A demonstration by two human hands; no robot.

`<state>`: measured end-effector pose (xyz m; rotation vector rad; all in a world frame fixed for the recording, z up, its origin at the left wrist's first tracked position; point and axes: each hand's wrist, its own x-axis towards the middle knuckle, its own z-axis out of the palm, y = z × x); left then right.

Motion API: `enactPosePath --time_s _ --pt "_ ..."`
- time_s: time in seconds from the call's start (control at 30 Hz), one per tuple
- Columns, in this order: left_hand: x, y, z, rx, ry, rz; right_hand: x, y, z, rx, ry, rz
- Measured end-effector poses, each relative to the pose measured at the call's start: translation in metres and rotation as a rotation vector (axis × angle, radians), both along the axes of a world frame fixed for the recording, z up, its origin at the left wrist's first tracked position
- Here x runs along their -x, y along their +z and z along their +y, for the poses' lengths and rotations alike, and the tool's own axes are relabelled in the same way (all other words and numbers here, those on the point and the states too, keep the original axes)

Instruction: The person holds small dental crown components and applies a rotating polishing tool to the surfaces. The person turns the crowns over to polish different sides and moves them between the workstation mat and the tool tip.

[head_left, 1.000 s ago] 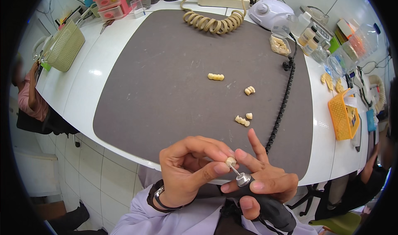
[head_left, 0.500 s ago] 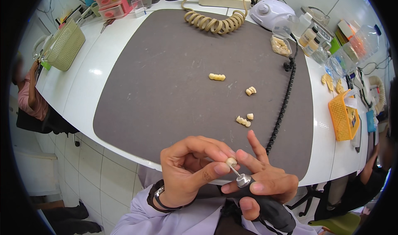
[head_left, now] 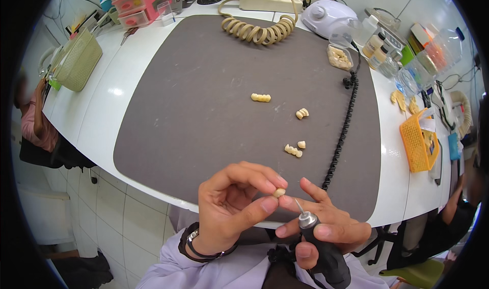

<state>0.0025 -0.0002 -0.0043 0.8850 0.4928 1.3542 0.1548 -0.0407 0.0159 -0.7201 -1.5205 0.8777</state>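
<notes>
Between the thumb and fingertips of my left hand (head_left: 232,202) is a small cream dental crown (head_left: 278,192). My right hand (head_left: 333,220) grips a black rotary handpiece (head_left: 326,256) with a silver nose; its thin pointed bur (head_left: 299,205) points up towards the crown, a short gap away from it. On the grey mat (head_left: 204,95) ahead lie a dental bridge (head_left: 261,98), a second short bridge (head_left: 302,113), a third one (head_left: 293,151) nearest my hands, and a single crown (head_left: 301,144) beside that.
A black coiled cord (head_left: 340,141) runs along the mat's right side. At the back right are a clear box of tooth pieces (head_left: 340,57), a white control unit (head_left: 328,17) and bottles. An orange basket (head_left: 418,143) stands right, a green basket (head_left: 78,62) left. People sit at both sides.
The bur has come away from the crown, and the handpiece has shifted slightly right and tilted. My left hand still holds the crown. The whole view has shifted a little.
</notes>
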Motion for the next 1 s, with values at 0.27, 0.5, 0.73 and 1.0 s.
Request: enactPosePath --time_s 0.27,0.5,0.73,1.0 --pt "0.011 0.014 0.008 -0.374 0.293 0.760 0.003 -0.012 0.003 -0.036 -0.121 0.097" --pt "0.021 0.013 0.014 -0.536 0.351 1.298 0.006 -0.014 0.004 -0.040 -0.169 0.105" --pt "0.115 0.053 -0.034 -0.399 -0.560 1.825 0.003 -0.020 0.004 -0.090 -0.250 0.118" --pt "0.127 0.048 -0.046 -0.592 -0.954 2.222 0.010 -0.019 0.005 -0.082 -0.318 0.207"
